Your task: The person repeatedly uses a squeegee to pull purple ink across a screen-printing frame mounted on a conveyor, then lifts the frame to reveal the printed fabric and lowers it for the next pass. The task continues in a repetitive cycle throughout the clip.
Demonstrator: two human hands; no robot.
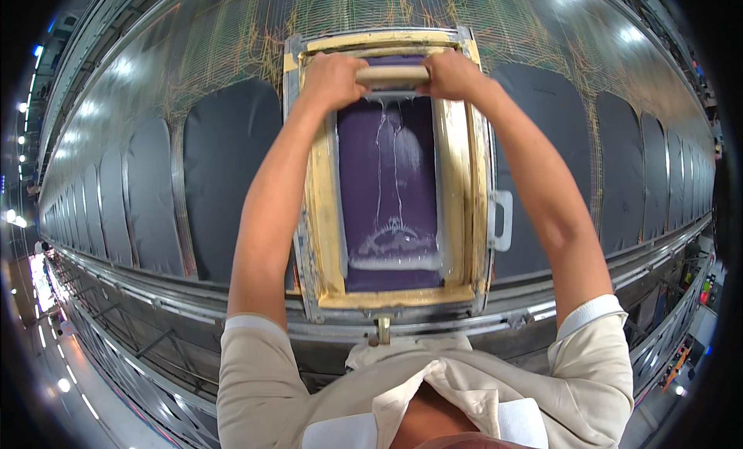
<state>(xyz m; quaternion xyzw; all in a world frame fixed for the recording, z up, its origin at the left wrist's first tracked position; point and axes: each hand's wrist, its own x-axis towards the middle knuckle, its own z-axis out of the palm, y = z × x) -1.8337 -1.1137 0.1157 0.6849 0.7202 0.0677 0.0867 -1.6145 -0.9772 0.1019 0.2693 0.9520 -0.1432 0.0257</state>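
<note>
Both of my arms reach forward over a screen printing frame (395, 300) with yellow-taped edges and a purple mesh (360, 170). At its far end, my left hand (333, 79) and my right hand (454, 75) are wrapped round the two ends of a squeegee (393, 76) with a pale rounded handle. The squeegee lies crosswise inside the frame, its lower edge near the mesh. Two thin whitish trails run from it toward me, down to an arched design (395, 236). A band of pale ink (395, 262) lies across the mesh below that design.
Dark cut fabric panels (232, 170) lie in a row along the long table (348, 8), on both sides of the frame. A grey metal handle (501, 221) sticks out from the frame's right side. A metal rail (193, 294) runs along the table's near edge.
</note>
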